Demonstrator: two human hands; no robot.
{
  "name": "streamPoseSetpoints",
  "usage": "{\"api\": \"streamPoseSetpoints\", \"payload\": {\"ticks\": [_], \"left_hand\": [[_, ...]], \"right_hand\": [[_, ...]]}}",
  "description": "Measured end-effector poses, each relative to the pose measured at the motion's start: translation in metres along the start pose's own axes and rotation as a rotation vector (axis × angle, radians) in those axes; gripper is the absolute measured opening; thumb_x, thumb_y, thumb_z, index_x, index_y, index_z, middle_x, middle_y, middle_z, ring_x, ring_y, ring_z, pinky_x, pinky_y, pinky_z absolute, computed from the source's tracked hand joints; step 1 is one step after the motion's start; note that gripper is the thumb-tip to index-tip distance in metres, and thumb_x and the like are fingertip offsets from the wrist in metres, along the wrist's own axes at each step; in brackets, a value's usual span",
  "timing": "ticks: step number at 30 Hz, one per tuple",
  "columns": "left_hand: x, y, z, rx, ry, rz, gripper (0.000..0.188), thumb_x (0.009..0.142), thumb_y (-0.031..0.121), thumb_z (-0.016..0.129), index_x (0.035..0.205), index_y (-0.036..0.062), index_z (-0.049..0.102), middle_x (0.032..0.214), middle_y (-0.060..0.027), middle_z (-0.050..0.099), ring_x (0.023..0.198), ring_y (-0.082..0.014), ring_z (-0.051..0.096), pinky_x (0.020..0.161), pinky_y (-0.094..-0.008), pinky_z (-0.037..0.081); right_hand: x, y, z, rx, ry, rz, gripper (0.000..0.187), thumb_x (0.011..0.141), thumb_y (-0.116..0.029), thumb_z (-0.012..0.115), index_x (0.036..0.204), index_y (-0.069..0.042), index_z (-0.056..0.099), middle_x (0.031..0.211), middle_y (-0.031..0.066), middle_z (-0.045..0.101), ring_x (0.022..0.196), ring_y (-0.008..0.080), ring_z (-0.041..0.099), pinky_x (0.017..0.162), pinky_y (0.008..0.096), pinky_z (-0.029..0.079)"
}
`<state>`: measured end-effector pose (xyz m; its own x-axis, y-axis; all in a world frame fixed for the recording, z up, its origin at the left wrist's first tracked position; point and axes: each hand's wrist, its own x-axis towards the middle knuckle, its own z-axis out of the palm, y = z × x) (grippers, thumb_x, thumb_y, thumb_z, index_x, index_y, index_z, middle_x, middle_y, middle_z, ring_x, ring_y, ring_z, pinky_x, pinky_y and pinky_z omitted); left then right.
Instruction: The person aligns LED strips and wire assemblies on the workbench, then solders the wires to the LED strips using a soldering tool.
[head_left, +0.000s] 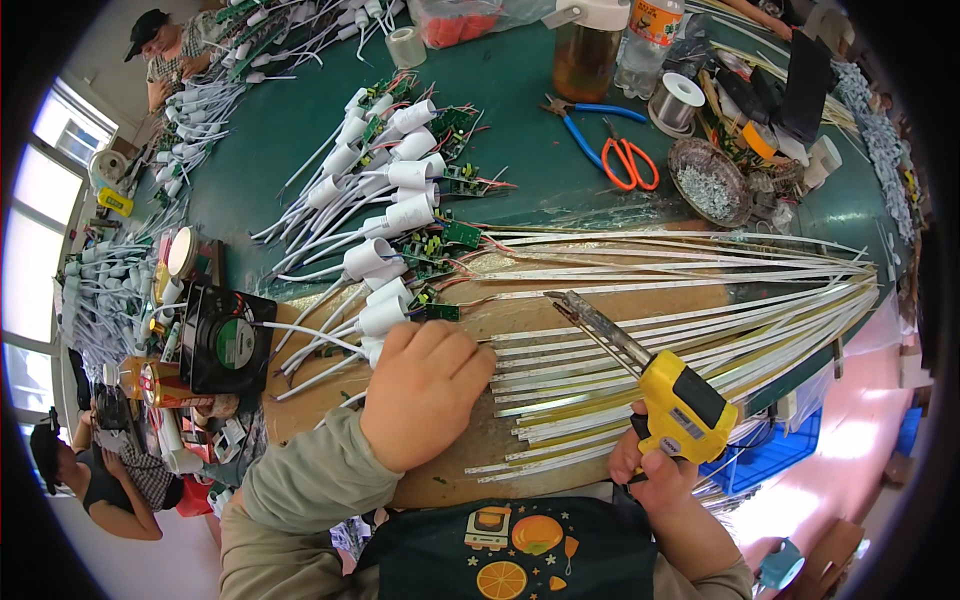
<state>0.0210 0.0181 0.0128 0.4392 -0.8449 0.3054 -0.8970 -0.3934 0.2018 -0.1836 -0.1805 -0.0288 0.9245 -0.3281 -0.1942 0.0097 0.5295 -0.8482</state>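
Observation:
My right hand (652, 472) is wrapped around the handle of a yellow and black soldering gun (688, 410), its long metal tip pointing up and left over the strips. My left hand (428, 392) is closed, knuckles up, beside the lowest white plastic tubes (382, 316); its fingertips and what they may pinch are hidden. Thin white and yellowish LED strips (600, 345) fan out across a brown board (580, 292), their left ends close to my left fingers. Green circuit boards (462, 233) with red wires stick out of the white tubes, some wires running to the upper strips.
On the green table (290, 150) lie blue-handled pliers (590, 110) and orange-handled scissors (628, 160). Further right are a solder spool (676, 102) and a bowl of small pieces (712, 190). A black fan (228, 340) stands left. Two people (110, 470) sit at the left.

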Motion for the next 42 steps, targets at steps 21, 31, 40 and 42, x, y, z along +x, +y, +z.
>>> {"api": "streamPoseSetpoints", "payload": {"ticks": [21, 31, 40, 42], "left_hand": [[-0.009, -0.008, 0.008, 0.085, 0.036, 0.036, 0.028, 0.067, 0.010, 0.059, 0.094, 0.0054, 0.063, 0.090, -0.0044, 0.056, 0.093, -0.0215, 0.055, 0.079, -0.0365, 0.039], [-0.009, -0.008, 0.005, 0.056, 0.017, -0.017, 0.027, 0.064, 0.008, 0.062, 0.091, 0.0081, 0.065, 0.091, -0.0032, 0.059, 0.091, -0.0217, 0.057, 0.080, -0.0371, 0.040], [-0.012, -0.012, 0.009, 0.082, 0.024, 0.006, 0.023, 0.068, 0.013, 0.058, 0.090, 0.0072, 0.063, 0.087, -0.0032, 0.056, 0.092, -0.0213, 0.053, 0.081, -0.0363, 0.039], [-0.012, -0.014, 0.011, 0.090, 0.043, 0.027, 0.021, 0.071, 0.016, 0.055, 0.089, 0.0059, 0.061, 0.084, -0.0040, 0.053, 0.090, -0.0216, 0.051, 0.081, -0.0359, 0.038]], "right_hand": [[0.002, -0.004, 0.004, -0.062, 0.050, 0.005, 0.067, 0.078, -0.033, 0.075, 0.125, 0.001, 0.043, 0.063, 0.0063, 0.049, 0.046, 0.0171, 0.047, 0.045, 0.0294, 0.041], [-0.013, -0.009, 0.007, -0.245, -0.018, 0.099, 0.065, 0.077, -0.033, 0.076, 0.123, 0.002, 0.046, 0.061, 0.0062, 0.049, 0.050, 0.0158, 0.048, 0.046, 0.0276, 0.040], [-0.018, -0.005, 0.011, -0.392, -0.104, 0.175, 0.062, 0.080, -0.033, 0.073, 0.121, 0.004, 0.046, 0.064, 0.0080, 0.051, 0.052, 0.0156, 0.047, 0.050, 0.0288, 0.042], [-0.019, -0.002, 0.007, -0.397, -0.103, 0.190, 0.060, 0.080, -0.033, 0.072, 0.120, 0.004, 0.046, 0.064, 0.0078, 0.051, 0.052, 0.0158, 0.047, 0.050, 0.0290, 0.042]]}}
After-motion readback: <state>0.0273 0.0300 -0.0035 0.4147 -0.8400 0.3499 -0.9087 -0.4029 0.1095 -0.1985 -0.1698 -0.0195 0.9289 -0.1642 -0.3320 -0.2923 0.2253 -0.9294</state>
